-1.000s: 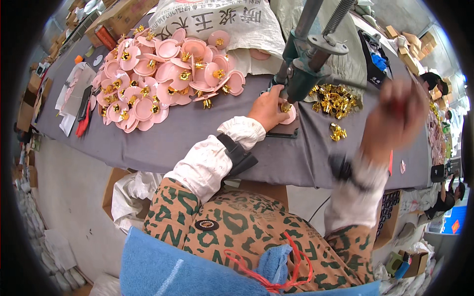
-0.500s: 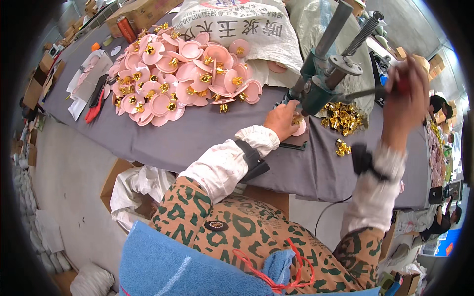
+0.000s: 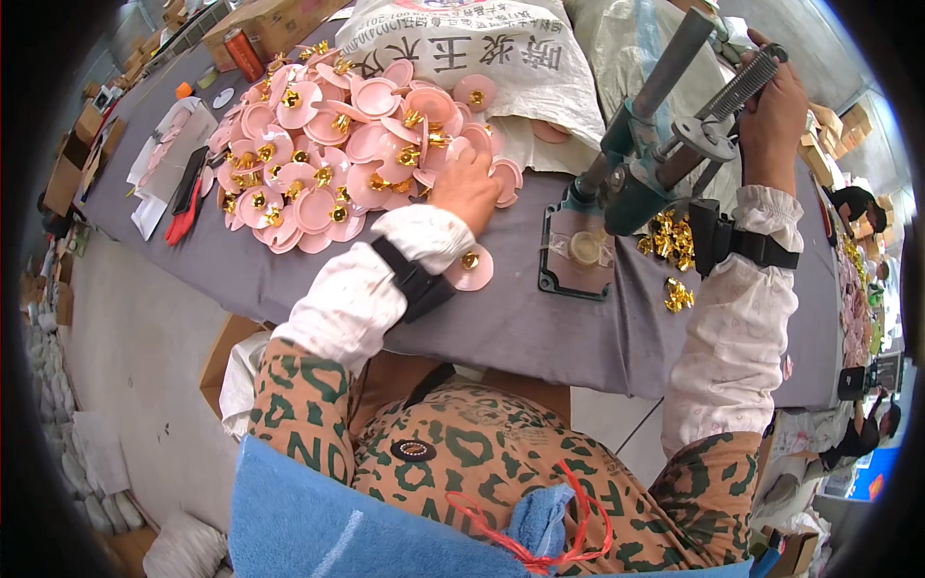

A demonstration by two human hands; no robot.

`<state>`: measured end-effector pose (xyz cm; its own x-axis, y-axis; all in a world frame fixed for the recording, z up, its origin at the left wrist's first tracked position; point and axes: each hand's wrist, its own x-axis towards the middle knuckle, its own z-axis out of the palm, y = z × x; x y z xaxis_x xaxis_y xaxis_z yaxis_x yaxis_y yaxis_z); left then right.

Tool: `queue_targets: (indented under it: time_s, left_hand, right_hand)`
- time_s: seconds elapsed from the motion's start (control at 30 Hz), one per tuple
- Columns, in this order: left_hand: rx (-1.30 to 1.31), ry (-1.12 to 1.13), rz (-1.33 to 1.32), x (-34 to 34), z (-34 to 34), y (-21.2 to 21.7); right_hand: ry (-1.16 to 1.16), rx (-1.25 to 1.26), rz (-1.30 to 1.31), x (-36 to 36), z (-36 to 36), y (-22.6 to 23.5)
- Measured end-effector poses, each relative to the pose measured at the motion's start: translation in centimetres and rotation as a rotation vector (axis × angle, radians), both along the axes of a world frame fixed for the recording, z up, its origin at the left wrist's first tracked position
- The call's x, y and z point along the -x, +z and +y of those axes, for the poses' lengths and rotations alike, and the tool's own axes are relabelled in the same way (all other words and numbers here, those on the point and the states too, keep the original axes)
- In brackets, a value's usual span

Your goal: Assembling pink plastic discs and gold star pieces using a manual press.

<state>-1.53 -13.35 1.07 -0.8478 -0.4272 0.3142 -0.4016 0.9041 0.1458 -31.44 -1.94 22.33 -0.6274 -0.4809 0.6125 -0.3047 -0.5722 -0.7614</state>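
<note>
At the right edge of a heap of pink discs (image 3: 318, 207) with gold flower-like pieces, my left hand (image 3: 465, 193) has its fingers curled on a pink disc; the fingertips are partly hidden. One pink disc with a gold centre (image 3: 471, 269) lies on the cloth beside my left wrist. My right hand (image 3: 774, 130) is raised behind the spring of the green hand press (image 3: 626, 197), wrapped around the lever's end, whose knob is hidden. The press base (image 3: 575, 277) bears a round pale seat (image 3: 585, 249) with no disc on it.
Small gold pieces (image 3: 665, 241) lie right of the press. A white woven sack (image 3: 462, 48) stands behind the heap. At left are red-handled scissors or a similar tool (image 3: 183, 217), a paper box (image 3: 159, 173) and a red can (image 3: 243, 55). Other people work at far right.
My left hand has moved left from the press base to the heap. A pink disc now lies by that wrist. My right hand has swung the lever up and back.
</note>
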Motion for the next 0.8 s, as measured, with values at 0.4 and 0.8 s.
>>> queue_targets:
  time_s: [0.4, 0.8]
  left_hand:
    - [0.189, 0.018, 0.431, 0.5, 2.0, 1.0]
    - [-0.46, 0.056, 0.39, 8.7, 9.8, -5.6]
  right_hand:
    - [0.009, 0.036, -0.026, -1.2, -0.5, -0.5]
    - [-0.006, 0.023, -0.077, -1.3, 0.5, -0.1]
